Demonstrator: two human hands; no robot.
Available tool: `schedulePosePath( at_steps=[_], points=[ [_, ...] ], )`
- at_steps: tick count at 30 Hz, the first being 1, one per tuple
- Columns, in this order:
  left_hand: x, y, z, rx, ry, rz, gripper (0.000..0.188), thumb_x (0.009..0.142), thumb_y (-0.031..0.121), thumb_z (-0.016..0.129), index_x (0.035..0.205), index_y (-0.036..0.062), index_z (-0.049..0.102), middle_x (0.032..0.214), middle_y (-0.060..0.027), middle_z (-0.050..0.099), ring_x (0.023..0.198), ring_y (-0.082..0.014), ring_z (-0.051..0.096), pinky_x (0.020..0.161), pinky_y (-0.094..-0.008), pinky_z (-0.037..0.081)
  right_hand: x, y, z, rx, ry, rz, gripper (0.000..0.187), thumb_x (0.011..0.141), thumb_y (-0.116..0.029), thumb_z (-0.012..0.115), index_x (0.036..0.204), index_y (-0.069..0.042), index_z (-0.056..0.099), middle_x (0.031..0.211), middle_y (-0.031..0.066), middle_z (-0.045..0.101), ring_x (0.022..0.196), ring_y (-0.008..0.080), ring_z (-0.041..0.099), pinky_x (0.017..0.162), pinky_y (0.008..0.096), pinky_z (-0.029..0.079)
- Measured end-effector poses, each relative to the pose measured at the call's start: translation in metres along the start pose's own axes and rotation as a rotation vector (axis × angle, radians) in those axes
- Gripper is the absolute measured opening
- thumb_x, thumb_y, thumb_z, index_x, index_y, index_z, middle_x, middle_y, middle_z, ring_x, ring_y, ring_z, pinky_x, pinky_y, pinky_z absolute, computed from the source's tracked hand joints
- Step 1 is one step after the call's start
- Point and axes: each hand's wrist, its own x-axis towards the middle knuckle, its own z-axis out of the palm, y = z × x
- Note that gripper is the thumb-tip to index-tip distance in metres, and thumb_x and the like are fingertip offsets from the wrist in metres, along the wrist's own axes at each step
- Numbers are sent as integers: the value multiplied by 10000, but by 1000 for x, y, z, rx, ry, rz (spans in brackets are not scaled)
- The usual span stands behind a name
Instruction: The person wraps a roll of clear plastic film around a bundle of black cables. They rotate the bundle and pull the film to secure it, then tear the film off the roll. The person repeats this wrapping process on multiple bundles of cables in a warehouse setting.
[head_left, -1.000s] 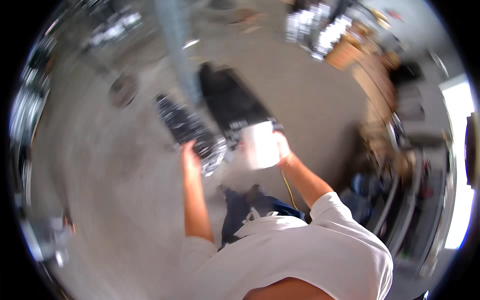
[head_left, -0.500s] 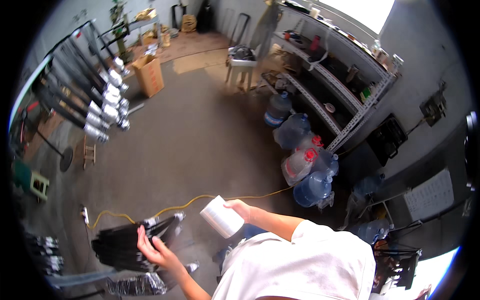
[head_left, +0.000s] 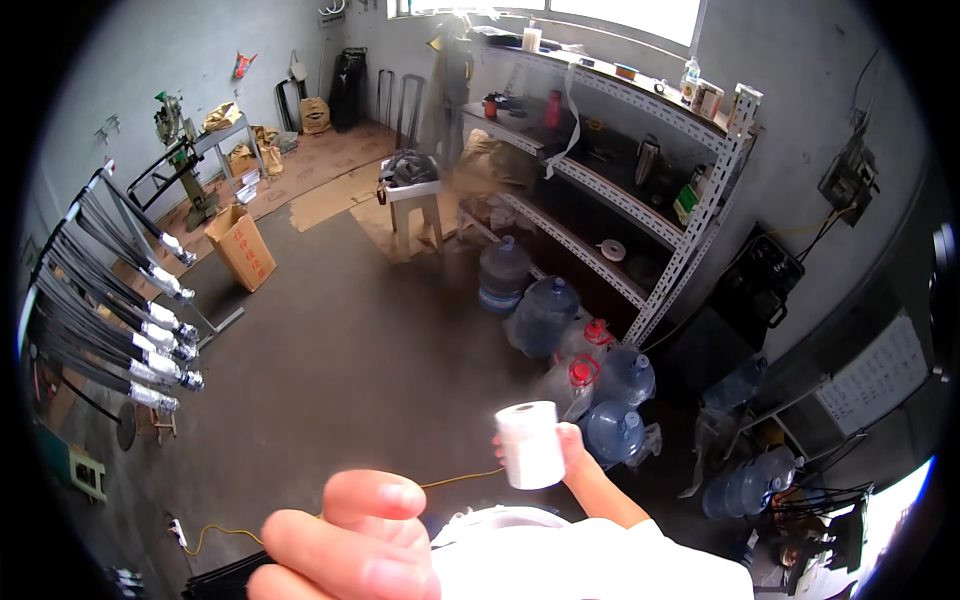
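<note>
So the right hand (head_left: 573, 449) has a solid hold on a white roll (head_left: 531, 447), wrapped around it from the right side with a bit of finger peeking out past the left edge too. The roll is nearly upright, tipped just slightly, with the hole in its top end facing up at the camera, and it's held out just above the white shirt (head_left: 590, 560). The left hand (head_left: 350, 550) is right up close to the lens and cut off by the bottom edge; its fingers are loosely bent, not clenched, and the grip looks released. It's well apart from the roll. A black bundle (head_left: 225, 580) shows behind it at lower left, but I can't tell how far that runs under the hand. Yellow cord (head_left: 462, 479) on the floor between the 2 hands, and 2 red-capped jugs (head_left: 580, 374) beyond the roll.
</note>
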Motion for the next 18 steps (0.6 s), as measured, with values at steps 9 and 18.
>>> schedulePosePath(
  at_steps=[9,18],
  points=[
    [31,-180,29,-32,322,324,604,793,393,584,1263,136,307,1085,-53,474,1123,-288,411,965,-511,337,22,-103,-38,-71,124,-324,708,620,-308,593,1198,60,416,1130,269,497,1014,373,528,845,450,452],
    [95,-522,34,-67,-102,-294,167,795,94,562,944,22,538,896,-89,607,839,-180,585,772,-295,436,152,-275,-94,-209,116,-670,736,657,-391,582,1218,45,388,1118,251,496,969,352,546,811,440,469]
  ],
)
